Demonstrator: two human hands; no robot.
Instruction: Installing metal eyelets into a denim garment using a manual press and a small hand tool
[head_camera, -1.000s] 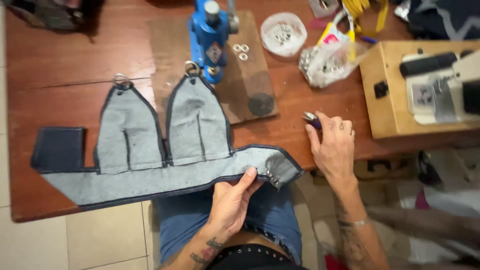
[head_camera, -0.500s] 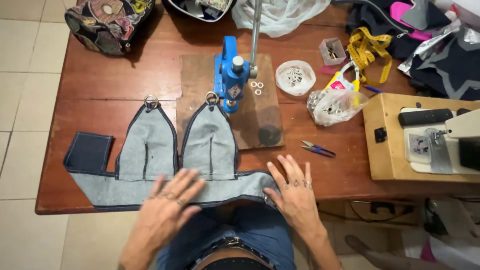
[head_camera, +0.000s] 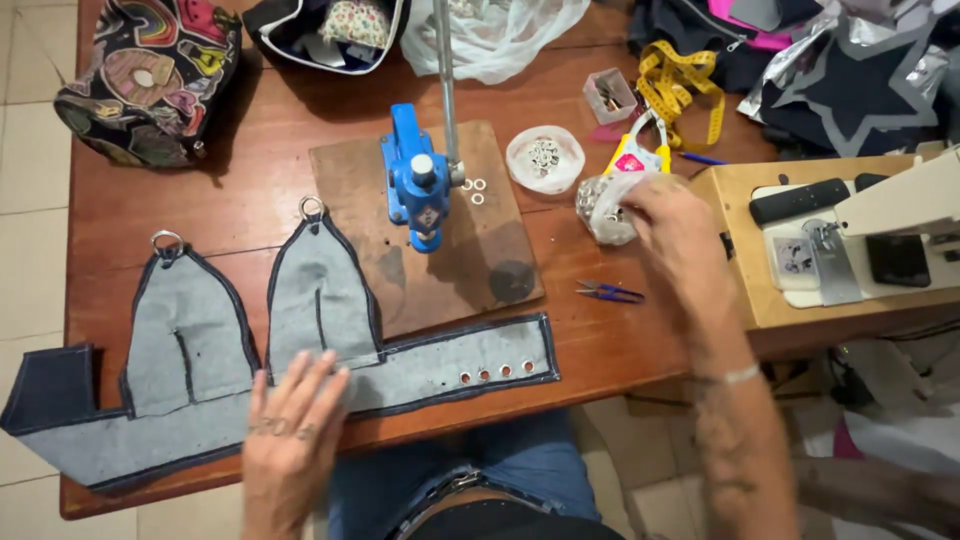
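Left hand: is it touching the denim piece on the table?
Touching. The head view shows the left hand lying flat, palm down, on the denim piece, fingers spread over the fabric with no gap.

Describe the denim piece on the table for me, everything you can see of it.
The denim piece lies flat, grey side up, on the wooden table, edged in dark blue binding. Two pointed cups rise from a long band, each with a dark centre seam and a metal ring at its tip. The band's right end carries four eyelets in a row; its left end is folded over, dark side up, and passes the table's edge. The left hand presses flat on the band.
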